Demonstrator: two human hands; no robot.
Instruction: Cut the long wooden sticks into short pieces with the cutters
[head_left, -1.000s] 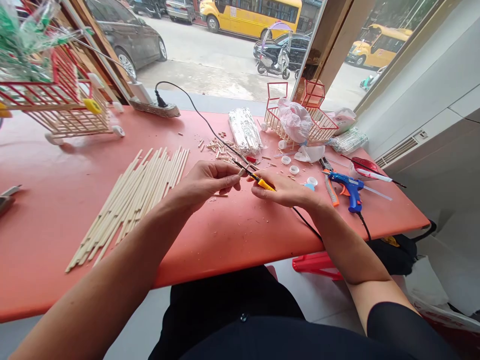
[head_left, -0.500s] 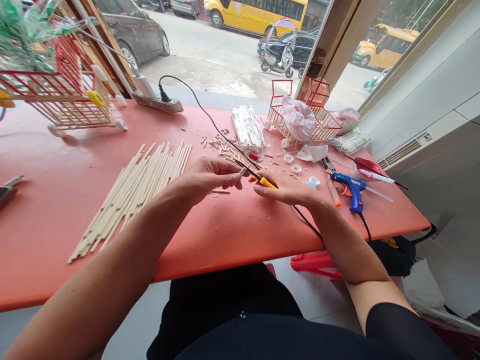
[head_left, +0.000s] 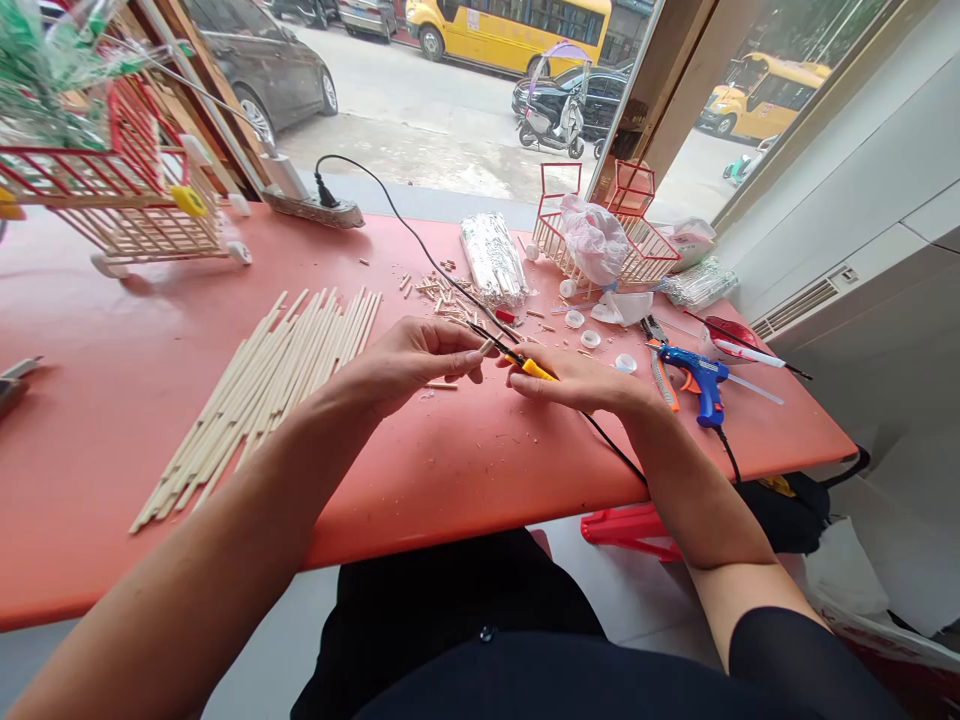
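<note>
My left hand is closed, with a short wooden stick pinched between thumb and fingers. My right hand is wrapped round the yellow handles of pliers. Their slim black jaws point left and reach to the stick; whether they touch it I cannot tell. Left of my hands a bundle of long wooden sticks lies fanned out on the pink table. Behind my fingers are many short cut pieces.
A blue glue gun lies to the right near orange-handled pliers and white caps. Behind are a foil-like packet and small red-and-wood carts. A black cord runs from a power strip across the table.
The view has shifted very slightly. Both hands keep nearly the same place and the same hold on the stick and the pliers.
</note>
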